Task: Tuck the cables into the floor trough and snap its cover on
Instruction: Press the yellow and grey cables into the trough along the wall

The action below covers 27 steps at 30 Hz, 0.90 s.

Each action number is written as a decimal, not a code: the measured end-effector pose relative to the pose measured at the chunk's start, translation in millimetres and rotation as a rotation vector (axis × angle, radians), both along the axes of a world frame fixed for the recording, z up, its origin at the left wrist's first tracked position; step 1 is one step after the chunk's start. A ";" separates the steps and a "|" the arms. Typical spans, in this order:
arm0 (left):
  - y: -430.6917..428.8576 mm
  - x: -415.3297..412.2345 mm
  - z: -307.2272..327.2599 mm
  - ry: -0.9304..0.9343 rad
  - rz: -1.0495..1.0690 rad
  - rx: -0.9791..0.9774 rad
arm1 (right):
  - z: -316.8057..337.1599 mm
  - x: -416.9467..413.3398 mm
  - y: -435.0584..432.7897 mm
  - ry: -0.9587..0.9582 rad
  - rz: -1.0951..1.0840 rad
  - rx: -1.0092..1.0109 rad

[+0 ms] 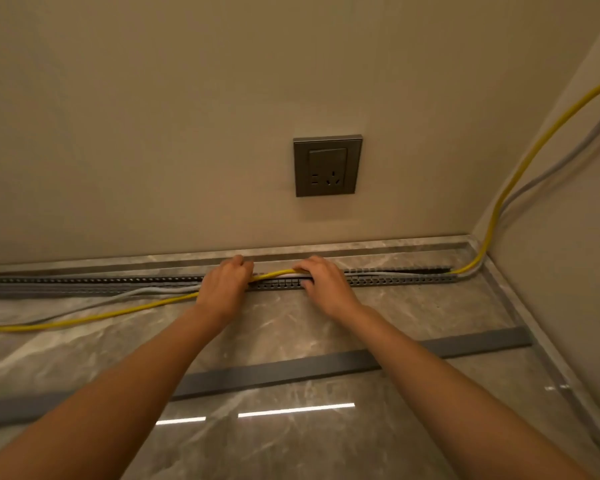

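Observation:
A grey slotted trough (395,280) runs along the floor at the foot of the wall. A yellow cable (94,317) and a grey cable (125,295) lie on the floor at the left, outside the trough. To the right of my hands they sit inside it, then climb the right wall. My left hand (224,289) is closed around both cables at the trough's front edge. My right hand (321,284) presses flat on the cables over the trough. Between my hands the yellow cable arches above the trough. The long grey cover (291,370) lies loose on the floor under my forearms.
A dark wall socket (327,165) sits above the trough. The marble floor (291,452) is glossy with light reflections. A stone skirting (361,249) lines the wall. The room corner is at the right, where the cables rise.

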State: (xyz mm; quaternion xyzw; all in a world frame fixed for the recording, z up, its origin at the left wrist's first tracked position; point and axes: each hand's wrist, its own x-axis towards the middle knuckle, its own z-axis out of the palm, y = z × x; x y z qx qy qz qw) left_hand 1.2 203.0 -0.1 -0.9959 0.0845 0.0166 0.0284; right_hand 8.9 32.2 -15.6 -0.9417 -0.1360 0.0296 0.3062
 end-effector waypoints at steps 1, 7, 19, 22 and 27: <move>1.4 0.5 -1.0 0.019 -0.033 -0.012 | -1.1 -0.9 1.0 -0.004 -0.021 0.014; 28.7 22.3 1.6 0.074 -0.126 -0.187 | -2.8 0.4 19.6 -0.013 -0.203 0.113; 34.7 31.0 0.6 0.021 -0.258 -0.077 | -8.4 0.4 21.3 0.004 -0.338 0.225; 32.2 21.8 -3.7 -0.064 -0.390 -0.122 | -9.6 -1.4 22.2 -0.012 -0.381 0.264; 25.5 19.4 -8.0 -0.198 -0.570 -0.139 | -10.0 0.5 22.0 -0.002 -0.406 0.262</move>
